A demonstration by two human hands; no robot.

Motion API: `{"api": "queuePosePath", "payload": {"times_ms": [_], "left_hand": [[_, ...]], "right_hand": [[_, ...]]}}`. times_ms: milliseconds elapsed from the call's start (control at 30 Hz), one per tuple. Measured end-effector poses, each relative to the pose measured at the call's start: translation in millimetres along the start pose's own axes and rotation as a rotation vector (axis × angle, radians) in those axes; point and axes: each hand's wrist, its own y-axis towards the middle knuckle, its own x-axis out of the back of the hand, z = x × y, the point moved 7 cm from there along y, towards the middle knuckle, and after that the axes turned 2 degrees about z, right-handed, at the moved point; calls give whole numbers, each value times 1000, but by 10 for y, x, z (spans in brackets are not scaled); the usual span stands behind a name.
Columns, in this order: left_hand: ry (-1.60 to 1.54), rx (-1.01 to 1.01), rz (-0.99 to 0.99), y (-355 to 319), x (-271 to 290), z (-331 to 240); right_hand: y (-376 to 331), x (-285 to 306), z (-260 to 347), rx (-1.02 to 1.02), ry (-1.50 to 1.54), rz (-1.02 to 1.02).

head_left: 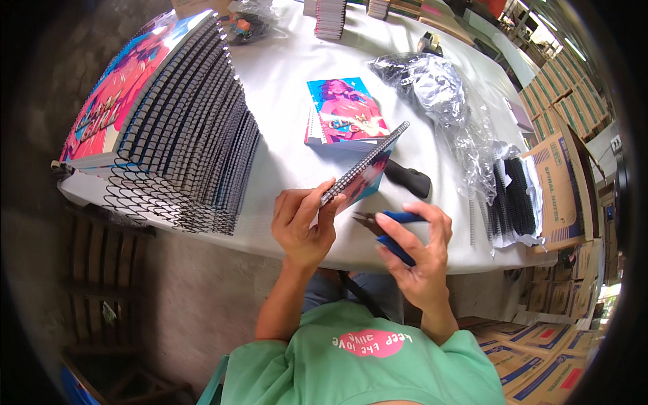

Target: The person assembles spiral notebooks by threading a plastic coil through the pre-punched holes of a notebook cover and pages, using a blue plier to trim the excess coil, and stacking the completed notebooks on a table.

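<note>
My left hand (304, 226) grips one end of a spiral notebook (368, 181), thumb and fingers pinching it at the coil. The notebook is tilted on edge, its dark coil facing up and its far end pointing away to the right. In my right hand (425, 253) are blue-handled cutting pliers (368, 223), jaws slightly apart. Their tips point at the notebook's near coil end, with a small gap between. Just beyond lies a short pile of punched notebooks (347, 111) with pink and blue illustrated covers; no coil shows on it. A black elongated object (409, 181) rests behind the held notebook.
A tall stack of coil-bound notebooks (189, 128) fills the table's left side. To the right lie clear plastic wrapping (432, 88), a bundle of black coils (514, 202) and an open carton (560, 189). More notebook stacks (330, 19) stand at the far edge of the white-covered table (270, 74).
</note>
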Motion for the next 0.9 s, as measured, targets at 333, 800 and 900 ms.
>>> {"api": "queuePosePath", "payload": {"times_ms": [333,800,900], "left_hand": [[83,-182,-50,-9,25,-170],[-517,458,-241,26,181,190],[-575,491,-234,39,241,149]], "right_hand": [[103,-202,40,-142,452,214],[-734,-665,-1037,-426,-358,283],[-754,-688,-1127,-471,-336,241]]}}
